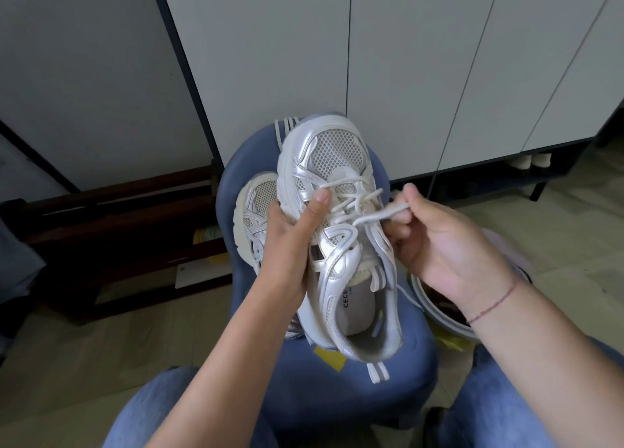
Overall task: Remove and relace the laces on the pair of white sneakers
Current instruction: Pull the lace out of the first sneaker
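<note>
Right hand (pixel 449 245) pinches a loop of white lace (pixel 381 214) between thumb and curled fingers, the loop drawn out sideways from the eyelets toward that hand. Thin red thread bracelet (pixel 493 304) on its wrist. Left hand (pixel 292 241) grips the held sneaker (pixel 337 231) from its outer side, thumb laid across the upper by the lace rows, fingers wrapped under the sole. Shoe is toe-away, heel toward the person, opening visible with printed insole; lace partly threaded, crossings loose in the upper eyelets. Beyond the left hand, just behind its knuckles, second sneaker (pixel 255 211) lies on the blue chair seat (pixel 320 397), mostly hidden by the held shoe. Under both hands: the seat, yellow tag (pixel 329 358) on it. Below the right wrist, a round basin (pixel 442 316) on the floor. Far past both hands, white cabinet doors (pixel 405 59). Near edge: knees in blue jeans (pixel 152 410).
</note>
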`<state>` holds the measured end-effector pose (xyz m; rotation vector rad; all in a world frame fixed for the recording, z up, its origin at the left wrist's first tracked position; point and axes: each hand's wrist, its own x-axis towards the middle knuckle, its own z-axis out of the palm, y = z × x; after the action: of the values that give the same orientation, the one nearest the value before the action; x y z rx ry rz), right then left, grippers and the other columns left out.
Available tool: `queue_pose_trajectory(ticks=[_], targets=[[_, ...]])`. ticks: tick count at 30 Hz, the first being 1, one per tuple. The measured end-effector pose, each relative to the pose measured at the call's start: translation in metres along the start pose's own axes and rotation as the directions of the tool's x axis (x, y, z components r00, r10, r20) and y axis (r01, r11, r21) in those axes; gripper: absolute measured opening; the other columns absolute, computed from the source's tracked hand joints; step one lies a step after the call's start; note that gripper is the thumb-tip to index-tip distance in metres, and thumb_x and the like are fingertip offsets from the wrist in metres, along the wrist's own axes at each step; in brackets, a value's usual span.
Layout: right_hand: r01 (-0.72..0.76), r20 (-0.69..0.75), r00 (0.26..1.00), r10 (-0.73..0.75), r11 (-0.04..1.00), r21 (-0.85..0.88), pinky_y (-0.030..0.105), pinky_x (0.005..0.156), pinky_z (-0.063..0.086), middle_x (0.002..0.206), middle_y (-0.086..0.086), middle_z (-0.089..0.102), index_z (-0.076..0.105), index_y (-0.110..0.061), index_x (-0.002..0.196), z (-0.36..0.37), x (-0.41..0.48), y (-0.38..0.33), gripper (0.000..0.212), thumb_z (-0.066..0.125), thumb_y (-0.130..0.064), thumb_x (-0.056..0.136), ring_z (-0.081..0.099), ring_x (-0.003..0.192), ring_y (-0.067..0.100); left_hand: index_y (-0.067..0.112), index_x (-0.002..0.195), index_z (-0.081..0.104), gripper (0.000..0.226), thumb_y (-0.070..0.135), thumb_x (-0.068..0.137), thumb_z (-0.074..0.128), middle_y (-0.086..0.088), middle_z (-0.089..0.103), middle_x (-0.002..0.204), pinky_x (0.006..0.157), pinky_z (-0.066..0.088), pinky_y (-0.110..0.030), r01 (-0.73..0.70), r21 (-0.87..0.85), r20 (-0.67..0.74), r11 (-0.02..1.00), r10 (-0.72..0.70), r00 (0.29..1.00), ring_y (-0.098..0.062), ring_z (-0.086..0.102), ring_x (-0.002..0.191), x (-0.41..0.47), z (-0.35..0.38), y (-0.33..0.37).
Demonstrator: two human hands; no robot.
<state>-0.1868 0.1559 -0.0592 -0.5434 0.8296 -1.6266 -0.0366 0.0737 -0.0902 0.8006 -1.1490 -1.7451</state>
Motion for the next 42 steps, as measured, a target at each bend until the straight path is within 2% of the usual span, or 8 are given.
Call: queue_pose_trajectory(ticks=[4,7,18,23,26,31,35,42], targets=[[-0.116,0.047,0.993,0.108,0.959,0.260,0.016,0.053,0.040,0.058,-0.008,0.041,0.048,-0.019,0.072,-0.002,0.003,-0.001,0.027,0.044,-0.033,0.094,0.039,0.049,0.006,0.011,0.139,0.045,0.075,0.038,0.078,0.079,-0.017,0.065,0.127,0.095,0.053,-0.056,-0.005,-0.022,0.008,1.000,0.005,1.000,-0.034,0.068,0.110,0.002,-0.002,0.001],[0.091,-0.063,0.993,-0.103,0.981,-0.171,0.016,0.054,0.043,0.057,-0.005,0.048,0.051,-0.014,0.077,0.005,-0.001,0.006,0.024,0.054,-0.037,0.084,0.045,0.053,0.007,0.009,0.139,0.045,0.077,0.039,0.077,0.081,-0.018,0.064,0.128,0.098,0.050,-0.057,-0.026,-0.007,0.009,1.000,0.026,1.000,-0.035,0.066,0.113,0.003,-0.003,-0.003],[0.296,0.128,0.827,-0.548,0.231,-0.927,0.019,0.059,0.046,0.071,-0.005,0.061,0.056,-0.009,0.082,0.004,-0.008,0.013,0.028,0.053,-0.036,0.089,0.058,0.068,0.008,0.012,0.134,0.046,0.070,0.035,0.077,0.079,-0.015,0.067,0.123,0.095,0.053,-0.054,-0.001,-0.027,-0.006,1.000,0.001,1.000,-0.032,0.069,0.107,0.001,0.002,-0.004],[0.137,-0.095,0.985,-0.146,0.986,-0.089,0.016,0.053,0.042,0.059,-0.003,0.048,0.048,-0.011,0.073,0.006,0.000,0.007,0.028,0.042,-0.022,0.098,0.046,0.051,0.009,0.010,0.140,0.043,0.080,0.041,0.076,0.081,-0.016,0.065,0.127,0.097,0.051,-0.055,-0.003,-0.035,0.019,0.999,0.004,1.000,-0.033,0.067,0.111,0.002,0.000,-0.002],[-0.077,-0.029,0.995,0.092,0.936,0.343,0.016,0.056,0.038,0.061,-0.005,0.039,0.039,-0.017,0.070,-0.002,0.006,0.003,0.028,0.040,-0.030,0.095,0.039,0.050,0.008,0.009,0.138,0.046,0.080,0.042,0.075,0.081,-0.017,0.065,0.127,0.097,0.051,-0.056,-0.015,-0.022,0.011,1.000,0.015,1.000,-0.034,0.067,0.112,0.003,-0.002,-0.003],[0.088,-0.132,0.984,-0.121,0.969,-0.232,0.023,0.063,0.042,0.062,-0.001,0.050,0.052,-0.015,0.076,0.002,0.002,0.014,0.028,0.056,-0.042,0.083,0.048,0.059,0.013,0.009,0.137,0.046,0.075,0.038,0.077,0.081,-0.017,0.065,0.126,0.098,0.051,-0.056,-0.003,-0.034,-0.008,0.999,0.003,1.000,-0.035,0.067,0.110,0.003,-0.003,-0.007],[0.264,0.010,0.922,-0.388,0.609,-0.748,0.022,0.074,0.050,0.077,-0.008,0.068,0.062,-0.015,0.085,0.003,-0.003,0.020,0.017,0.059,-0.031,0.090,0.063,0.077,0.005,0.009,0.137,0.046,0.076,0.038,0.076,0.081,-0.017,0.065,0.126,0.098,0.050,-0.056,-0.003,-0.033,-0.004,0.999,0.003,1.000,-0.035,0.067,0.111,0.005,-0.002,-0.007],[0.241,-0.133,0.918,-0.373,0.794,-0.558,0.025,0.073,0.051,0.070,-0.006,0.067,0.061,-0.014,0.082,0.004,0.000,0.021,0.019,0.050,-0.020,0.097,0.063,0.072,0.008,0.007,0.138,0.044,0.083,0.043,0.074,0.082,-0.019,0.064,0.127,0.098,0.050,-0.056,-0.011,-0.018,0.020,1.000,0.011,1.000,-0.036,0.067,0.111,0.004,0.000,-0.006]])
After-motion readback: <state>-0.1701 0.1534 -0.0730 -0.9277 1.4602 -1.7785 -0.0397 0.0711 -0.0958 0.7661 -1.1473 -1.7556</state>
